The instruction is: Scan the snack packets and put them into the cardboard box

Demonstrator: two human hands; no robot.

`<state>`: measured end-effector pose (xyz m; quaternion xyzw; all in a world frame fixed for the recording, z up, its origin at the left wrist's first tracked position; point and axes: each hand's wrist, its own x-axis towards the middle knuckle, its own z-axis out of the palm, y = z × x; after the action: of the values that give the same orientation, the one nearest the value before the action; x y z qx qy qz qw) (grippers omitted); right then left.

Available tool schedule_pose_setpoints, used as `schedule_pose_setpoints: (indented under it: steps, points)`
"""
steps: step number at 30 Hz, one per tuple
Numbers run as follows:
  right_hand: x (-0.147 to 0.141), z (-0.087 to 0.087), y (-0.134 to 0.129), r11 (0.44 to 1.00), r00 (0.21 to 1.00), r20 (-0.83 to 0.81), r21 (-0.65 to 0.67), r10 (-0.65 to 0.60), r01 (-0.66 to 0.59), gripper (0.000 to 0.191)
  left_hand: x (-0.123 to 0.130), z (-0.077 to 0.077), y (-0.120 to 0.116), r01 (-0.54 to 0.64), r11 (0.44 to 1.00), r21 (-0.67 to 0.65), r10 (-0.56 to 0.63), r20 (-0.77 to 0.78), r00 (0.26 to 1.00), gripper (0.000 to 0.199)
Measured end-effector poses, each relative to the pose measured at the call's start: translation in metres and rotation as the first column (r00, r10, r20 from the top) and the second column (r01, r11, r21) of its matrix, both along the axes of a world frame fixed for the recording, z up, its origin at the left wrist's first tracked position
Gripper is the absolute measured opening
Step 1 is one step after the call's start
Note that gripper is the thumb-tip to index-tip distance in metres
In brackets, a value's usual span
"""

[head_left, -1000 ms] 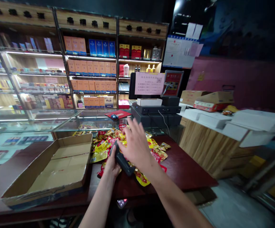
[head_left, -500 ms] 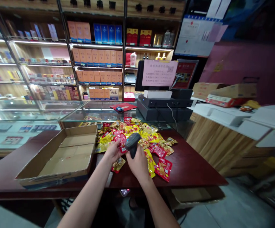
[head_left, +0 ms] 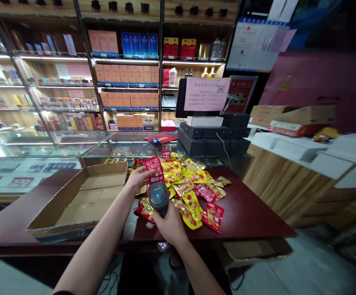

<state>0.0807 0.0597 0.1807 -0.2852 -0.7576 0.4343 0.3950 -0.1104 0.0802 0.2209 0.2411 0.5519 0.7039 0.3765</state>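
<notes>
Between the fingers of my left hand (head_left: 139,177) is a red snack packet (head_left: 154,167), held up with its barcode side towards me. My right hand (head_left: 171,224) grips a dark barcode scanner (head_left: 158,194) by its handle; a small blue light glows on its head. The scanner's head is just below the packet's barcode. Behind and to the right of both hands spreads a pile of red, yellow and gold snack packets (head_left: 184,186) on the dark red table (head_left: 245,217). Part of the pile is hidden behind my hands and the scanner.
An open shallow cardboard box (head_left: 82,200) stands on the table to the left. Past the pile are a glass counter (head_left: 119,149) and a monitor (head_left: 181,98) bearing a pink paper notice. Cartons (head_left: 307,119) sit on the right-hand counter. Another cardboard box (head_left: 254,252) lies below the table's edge.
My left hand has raised the red packet and turned its barcode towards me. The scanner in my right hand has shifted left and lower, and its head now points away from me, towards the packet.
</notes>
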Motion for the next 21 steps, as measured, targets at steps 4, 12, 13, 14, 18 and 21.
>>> schedule_pose_setpoints:
  steps: [4,12,13,14,18,21]
  points:
    - [-0.0011,-0.0036,-0.0083,0.997,1.0,-0.014,-0.076,0.014,-0.015,0.03,0.0079,-0.0015,-0.0041,0.037,0.999,-0.025,-0.037,0.002,0.999,0.054]
    - [-0.0029,-0.0007,-0.0044,0.98,0.998,-0.06,-0.196,0.026,-0.037,0.03,0.0093,-0.0013,-0.0014,0.037,0.999,-0.033,-0.036,0.015,0.999,0.051]
    - [-0.0027,-0.0005,-0.0039,0.981,0.998,-0.055,-0.194,0.022,-0.032,0.03,0.009,-0.0018,-0.0009,0.039,0.999,-0.036,-0.038,0.012,0.999,0.051]
    - [-0.0026,-0.0005,-0.0036,0.981,0.999,-0.048,-0.192,0.017,-0.026,0.029,0.0087,-0.0023,-0.0004,0.041,0.998,-0.04,-0.04,0.008,0.999,0.051]
    - [-0.0031,-0.0027,-0.0023,0.985,1.0,-0.022,-0.17,0.004,-0.007,0.028,0.0075,-0.0034,0.0016,0.008,0.999,-0.038,-0.009,-0.021,1.0,0.05]
    - [-0.0039,-0.0064,-0.001,0.992,1.0,-0.013,-0.127,-0.005,0.003,0.028,0.0071,-0.0025,0.0013,0.005,1.0,-0.003,-0.005,-0.029,1.0,0.051]
